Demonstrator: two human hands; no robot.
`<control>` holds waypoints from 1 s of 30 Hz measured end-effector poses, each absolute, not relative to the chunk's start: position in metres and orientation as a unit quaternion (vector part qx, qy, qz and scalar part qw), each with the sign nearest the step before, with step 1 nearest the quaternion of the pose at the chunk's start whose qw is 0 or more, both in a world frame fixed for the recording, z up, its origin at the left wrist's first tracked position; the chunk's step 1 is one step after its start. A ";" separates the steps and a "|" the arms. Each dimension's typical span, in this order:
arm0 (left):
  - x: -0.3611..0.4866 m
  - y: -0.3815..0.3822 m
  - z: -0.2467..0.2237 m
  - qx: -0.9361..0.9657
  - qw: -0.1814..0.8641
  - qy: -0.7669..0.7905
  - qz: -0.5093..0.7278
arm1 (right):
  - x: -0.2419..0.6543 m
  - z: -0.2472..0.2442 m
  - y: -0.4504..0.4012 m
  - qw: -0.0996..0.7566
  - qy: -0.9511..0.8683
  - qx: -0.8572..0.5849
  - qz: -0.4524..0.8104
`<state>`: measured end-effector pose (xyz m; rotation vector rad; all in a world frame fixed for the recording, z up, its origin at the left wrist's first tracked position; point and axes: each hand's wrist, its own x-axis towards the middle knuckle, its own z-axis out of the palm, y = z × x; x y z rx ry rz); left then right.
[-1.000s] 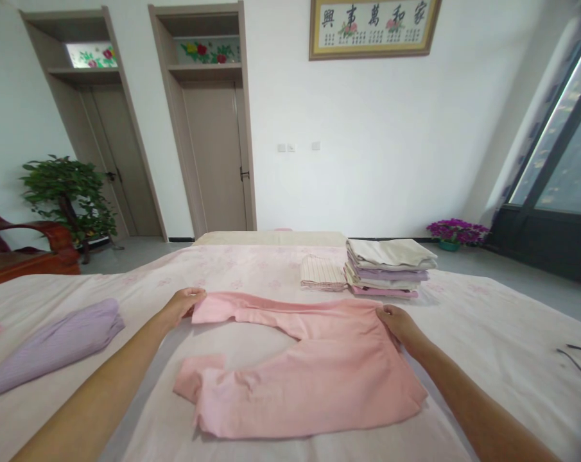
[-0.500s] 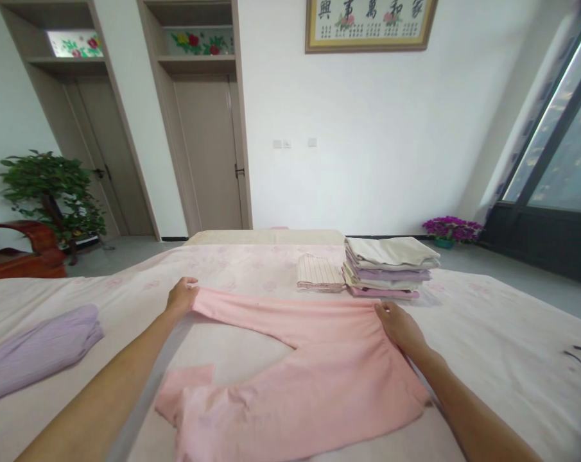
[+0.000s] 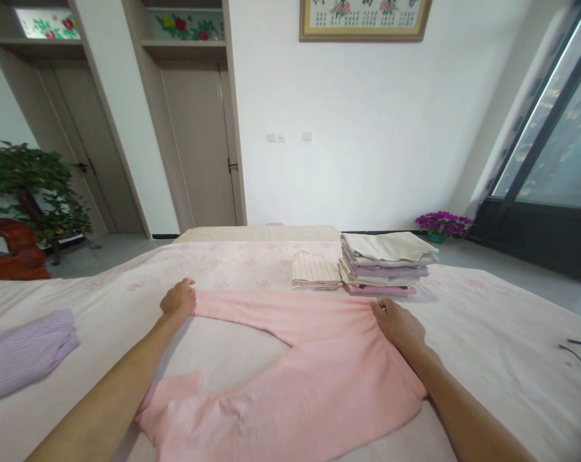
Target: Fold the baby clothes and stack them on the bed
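Note:
Pink trousers [image 3: 319, 372] lie spread over the pale flowered cloth [image 3: 492, 359] in front of me. My left hand [image 3: 179, 298] is closed on the cuff of the far leg. At the far corner of the gathered waistband, my right hand [image 3: 400, 323] pinches the fabric. Between both hands the far leg is drawn out straight. The near leg angles toward me at lower left, its end creased and partly folded over.
Beyond the trousers stands a stack of folded clothes [image 3: 389, 263], with a folded striped garment [image 3: 315, 271] beside it on its left. A folded lilac garment [image 3: 30, 353] lies at far left. Thin dark cords or rods [image 3: 579, 356] rest at the right edge.
The view has shifted slightly, so the surroundings sit further left and a little higher. Both hands keep their hold on the trousers, and the far leg looks a little straighter.

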<state>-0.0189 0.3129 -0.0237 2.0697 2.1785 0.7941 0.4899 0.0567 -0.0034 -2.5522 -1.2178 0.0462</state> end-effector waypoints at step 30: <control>-0.053 0.152 0.022 0.868 0.311 0.361 0.137 | 0.517 0.006 0.031 0.163 -0.487 -0.851 0.109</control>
